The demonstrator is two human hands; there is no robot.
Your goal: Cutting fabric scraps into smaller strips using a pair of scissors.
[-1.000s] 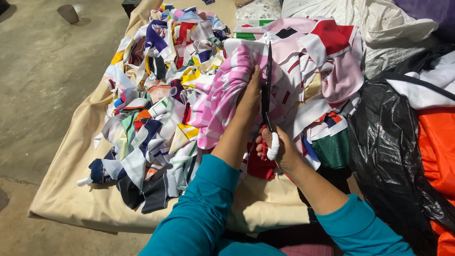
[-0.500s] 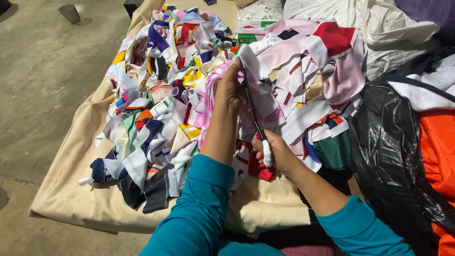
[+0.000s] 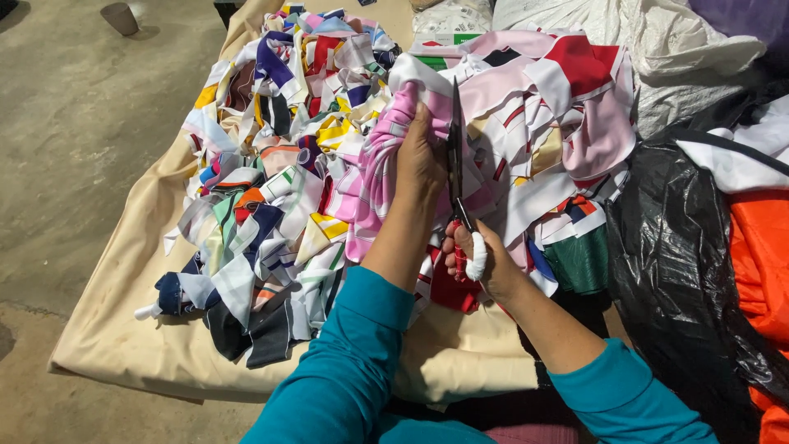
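The left hand (image 3: 419,160) was closed around a bunched fold of pink striped cloth (image 3: 374,185), holding it up over the middle of the cream sheet (image 3: 123,329) that carried the heap. The right hand (image 3: 481,263) gripped the red handles of a pair of scissors (image 3: 454,156), fingers through the loops and one finger wrapped in white tape; the blades pointed away from the person and lay nearly together, just beside the left hand's fingers.

To cut well here, the cloth wanted to be held taut and the left fingers kept clear of the blade line, since they sat very close to it.

A pile of colourful scraps (image 3: 271,181) covered the sheet from its far edge down toward the near left corner. Larger pink, white and red pieces (image 3: 559,107) lay toward the right edge, touching a black plastic bag (image 3: 682,247). Bare sheet showed along the left and near edges, with concrete floor (image 3: 74,148) beyond, so that side looked the freest for moving.
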